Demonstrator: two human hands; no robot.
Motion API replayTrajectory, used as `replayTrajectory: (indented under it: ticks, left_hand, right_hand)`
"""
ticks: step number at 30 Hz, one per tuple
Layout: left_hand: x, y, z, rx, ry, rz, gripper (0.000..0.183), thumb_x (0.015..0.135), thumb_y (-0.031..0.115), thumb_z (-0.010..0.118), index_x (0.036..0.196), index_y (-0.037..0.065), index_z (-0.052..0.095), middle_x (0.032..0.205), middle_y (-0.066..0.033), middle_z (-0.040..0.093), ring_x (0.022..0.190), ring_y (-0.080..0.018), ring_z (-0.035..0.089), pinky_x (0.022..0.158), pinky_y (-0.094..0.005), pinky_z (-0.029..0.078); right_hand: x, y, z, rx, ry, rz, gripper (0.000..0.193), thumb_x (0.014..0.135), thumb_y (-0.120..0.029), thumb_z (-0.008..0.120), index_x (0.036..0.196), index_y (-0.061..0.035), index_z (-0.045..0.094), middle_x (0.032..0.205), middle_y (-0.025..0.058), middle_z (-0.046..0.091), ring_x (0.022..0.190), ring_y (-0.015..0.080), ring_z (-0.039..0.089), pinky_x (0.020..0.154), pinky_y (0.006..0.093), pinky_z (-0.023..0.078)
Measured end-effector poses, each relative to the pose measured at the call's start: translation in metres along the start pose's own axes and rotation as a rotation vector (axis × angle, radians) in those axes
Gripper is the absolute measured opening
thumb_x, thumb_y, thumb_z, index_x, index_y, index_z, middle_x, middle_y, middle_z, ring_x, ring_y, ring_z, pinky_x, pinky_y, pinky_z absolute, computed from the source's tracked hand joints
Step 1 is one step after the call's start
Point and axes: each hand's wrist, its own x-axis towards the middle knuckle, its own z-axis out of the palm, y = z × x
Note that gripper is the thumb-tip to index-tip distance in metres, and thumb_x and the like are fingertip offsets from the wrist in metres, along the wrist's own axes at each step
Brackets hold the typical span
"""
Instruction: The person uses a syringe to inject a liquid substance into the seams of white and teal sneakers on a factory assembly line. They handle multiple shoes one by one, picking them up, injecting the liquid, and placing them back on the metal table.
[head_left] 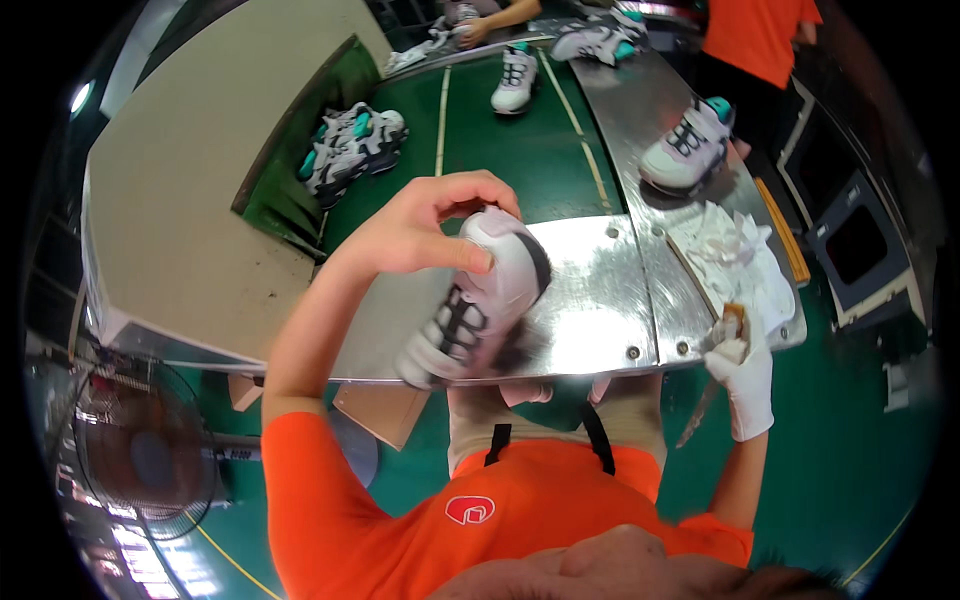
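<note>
My bare left hand (425, 225) is closed on a white sneaker (505, 275) with black lacing and a dark patch at one end. The sneaker hangs tilted above the metal edge of the workbench (600, 290), its lower part slightly blurred. At the bench's right corner, my right hand (745, 385) wears a white glove and closes around a knife-like tool (697, 418). A brown handle end shows above the fingers, and a long, thin, stained blade points down toward the floor.
Crumpled white paper (735, 255) lies by my right hand. A single sneaker (688, 150) stands on the metal side strip. On the green belt are another sneaker (515, 80) and a sneaker pile (355, 150). Co-workers stand beyond; a fan (145, 450) is at left.
</note>
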Motion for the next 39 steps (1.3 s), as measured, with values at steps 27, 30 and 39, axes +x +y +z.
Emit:
replayTrajectory:
  ticks: [27,30,39]
  left_hand:
    - [0.018,-0.019,0.041,0.146,0.169,0.279,0.048,0.082,0.028,0.072,0.121,0.002,0.063,0.116,-0.0108,0.059,0.110,-0.0239,0.056,0.096,-0.0335,0.043]
    - [0.014,-0.025,0.038,0.114,0.185,0.281,0.048,0.082,0.028,0.072,0.121,0.001,0.063,0.116,-0.0108,0.059,0.110,-0.0234,0.056,0.096,-0.0331,0.043]
    - [-0.006,-0.049,0.023,0.015,0.312,0.199,0.055,0.084,0.042,0.070,0.116,-0.002,0.063,0.114,-0.0107,0.058,0.106,-0.0210,0.056,0.090,-0.0314,0.045]
  right_hand:
    - [0.011,-0.085,0.047,-0.019,-0.280,-0.374,0.043,0.080,-0.017,0.067,0.115,0.0061,0.060,0.107,0.0125,0.060,0.090,0.0229,0.063,0.079,0.0315,0.050]
    - [0.014,-0.099,0.056,0.193,-0.410,-0.352,0.041,0.084,-0.018,0.065,0.116,0.0060,0.058,0.109,0.0128,0.060,0.091,0.0229,0.063,0.079,0.0324,0.050]
    - [0.036,-0.082,0.073,0.399,-0.561,-0.173,0.050,0.088,-0.022,0.065,0.125,0.0074,0.050,0.111,0.0182,0.058,0.092,0.0271,0.062,0.077,0.0347,0.050]
